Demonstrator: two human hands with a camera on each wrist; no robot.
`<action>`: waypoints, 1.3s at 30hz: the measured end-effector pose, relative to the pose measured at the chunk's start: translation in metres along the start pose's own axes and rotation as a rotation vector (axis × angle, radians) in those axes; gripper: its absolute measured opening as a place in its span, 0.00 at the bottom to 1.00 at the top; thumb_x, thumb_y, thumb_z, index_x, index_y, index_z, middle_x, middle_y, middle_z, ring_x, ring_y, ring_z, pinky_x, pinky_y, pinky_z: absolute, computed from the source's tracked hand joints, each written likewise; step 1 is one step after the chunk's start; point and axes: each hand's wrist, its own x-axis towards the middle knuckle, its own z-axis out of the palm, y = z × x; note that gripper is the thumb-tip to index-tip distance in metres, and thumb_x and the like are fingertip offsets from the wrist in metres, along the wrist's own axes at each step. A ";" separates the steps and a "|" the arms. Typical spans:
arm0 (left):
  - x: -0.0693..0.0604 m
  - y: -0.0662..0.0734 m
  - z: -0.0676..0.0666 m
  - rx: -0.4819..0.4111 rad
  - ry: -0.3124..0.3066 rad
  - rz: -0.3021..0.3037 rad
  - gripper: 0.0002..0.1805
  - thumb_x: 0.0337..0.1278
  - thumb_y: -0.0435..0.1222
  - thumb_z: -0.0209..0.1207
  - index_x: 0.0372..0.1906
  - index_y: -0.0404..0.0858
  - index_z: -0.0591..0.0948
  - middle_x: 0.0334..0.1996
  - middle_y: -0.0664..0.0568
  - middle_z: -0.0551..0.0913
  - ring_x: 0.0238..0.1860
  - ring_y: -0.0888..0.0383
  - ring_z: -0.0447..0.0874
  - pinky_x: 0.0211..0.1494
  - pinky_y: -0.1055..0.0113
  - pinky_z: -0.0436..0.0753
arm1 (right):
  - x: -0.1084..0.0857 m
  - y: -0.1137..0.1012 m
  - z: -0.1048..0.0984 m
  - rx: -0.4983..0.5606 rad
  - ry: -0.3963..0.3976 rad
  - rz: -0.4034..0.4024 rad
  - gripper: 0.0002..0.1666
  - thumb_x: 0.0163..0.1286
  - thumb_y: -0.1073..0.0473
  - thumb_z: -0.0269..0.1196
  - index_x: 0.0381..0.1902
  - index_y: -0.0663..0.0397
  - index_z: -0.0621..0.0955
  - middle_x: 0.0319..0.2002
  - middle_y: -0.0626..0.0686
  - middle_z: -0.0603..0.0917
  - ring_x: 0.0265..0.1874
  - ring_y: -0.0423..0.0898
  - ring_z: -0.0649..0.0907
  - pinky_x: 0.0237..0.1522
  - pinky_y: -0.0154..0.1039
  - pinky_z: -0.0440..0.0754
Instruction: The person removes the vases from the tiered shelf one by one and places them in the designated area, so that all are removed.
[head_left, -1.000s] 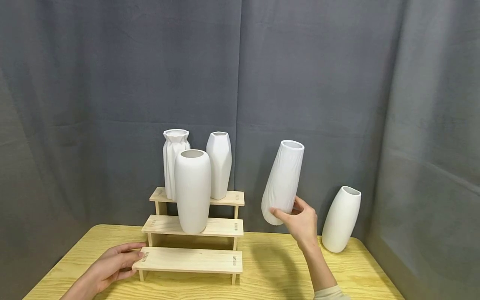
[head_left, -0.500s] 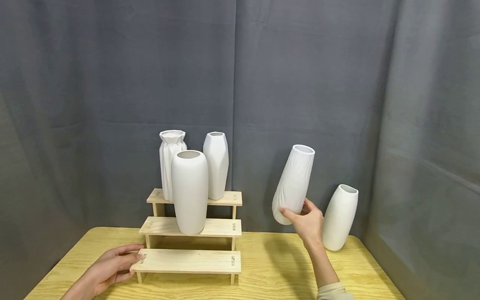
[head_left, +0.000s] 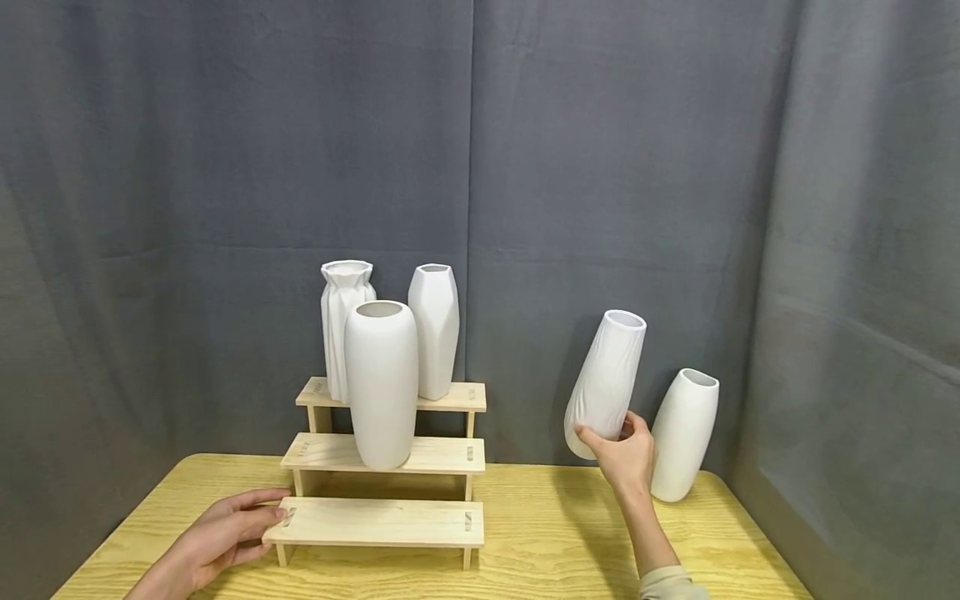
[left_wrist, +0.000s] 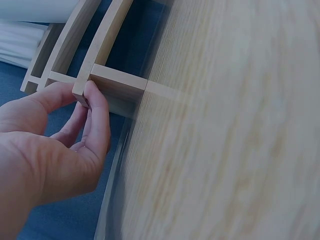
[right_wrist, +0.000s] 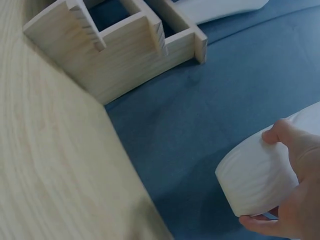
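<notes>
My right hand grips a white textured vase near its base, thumb in front; the vase leans to the right, above the table. In the right wrist view, the hand has thumb and fingers on opposite sides of the vase's lower end. My left hand pinches the left end of the lowest step of a wooden three-step stand. The left wrist view shows the hand with thumb and fingertips at the corner of that step.
A smooth white vase stands on the middle step. Behind it, a pleated vase and a faceted vase stand on the top step. Another white vase is at the table's back right. Grey curtains surround the yellow wooden table.
My right hand has moved right and slightly down with the textured vase, closer to the vase at the back right. The left hand stays on the lowest step.
</notes>
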 end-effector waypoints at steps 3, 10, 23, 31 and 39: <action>0.000 -0.001 -0.001 -0.004 0.000 0.000 0.31 0.68 0.40 0.65 0.70 0.31 0.73 0.50 0.51 0.83 0.42 0.57 0.80 0.44 0.61 0.84 | 0.001 0.009 0.003 -0.004 0.026 0.002 0.48 0.49 0.50 0.82 0.61 0.68 0.75 0.50 0.68 0.81 0.47 0.60 0.81 0.48 0.52 0.76; 0.000 -0.001 -0.002 -0.014 -0.026 0.005 0.30 0.70 0.39 0.64 0.71 0.31 0.73 0.50 0.51 0.83 0.39 0.58 0.80 0.44 0.61 0.84 | 0.000 0.028 0.006 -0.029 0.068 0.028 0.48 0.47 0.51 0.83 0.60 0.70 0.75 0.49 0.68 0.81 0.49 0.63 0.79 0.51 0.56 0.75; 0.000 0.000 0.000 -0.021 -0.018 0.006 0.32 0.69 0.40 0.65 0.72 0.30 0.71 0.48 0.50 0.84 0.39 0.58 0.82 0.42 0.63 0.84 | -0.003 0.053 0.014 -0.076 0.080 0.046 0.49 0.45 0.52 0.83 0.58 0.73 0.73 0.48 0.69 0.80 0.48 0.64 0.79 0.50 0.57 0.76; 0.000 -0.001 0.000 -0.034 -0.022 0.010 0.32 0.69 0.39 0.64 0.72 0.30 0.71 0.45 0.49 0.85 0.40 0.57 0.85 0.41 0.64 0.84 | -0.007 0.065 0.018 -0.086 0.086 0.039 0.49 0.45 0.55 0.82 0.58 0.75 0.72 0.50 0.71 0.78 0.50 0.67 0.78 0.53 0.59 0.75; 0.001 -0.002 -0.001 -0.042 -0.042 0.027 0.30 0.71 0.38 0.62 0.72 0.31 0.71 0.46 0.49 0.85 0.41 0.56 0.86 0.41 0.64 0.84 | -0.007 0.073 0.021 -0.088 0.104 0.046 0.48 0.46 0.56 0.81 0.58 0.78 0.71 0.49 0.73 0.78 0.50 0.68 0.78 0.53 0.60 0.75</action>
